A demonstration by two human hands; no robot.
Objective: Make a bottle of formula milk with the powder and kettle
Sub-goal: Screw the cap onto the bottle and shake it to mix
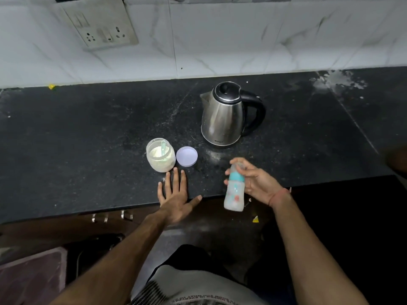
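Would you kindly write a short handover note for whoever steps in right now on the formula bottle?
Left hand: flat on the counter edge, fingers straight, holding nothing.
Right hand: grip around the baby bottle, held just above the counter's front edge; teal collar on, contents look milky but blurred.
Powder jar: open, scoop inside, its lid lying beside it on the right.
Kettle: behind, lid closed.
Done: bottle seems filled and capped.
Left: probably finish mixing, put the lid back on the jar.

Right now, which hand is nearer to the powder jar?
Left. The left hand lies flat just before the powder jar; the right hand holds the bottle farther right.
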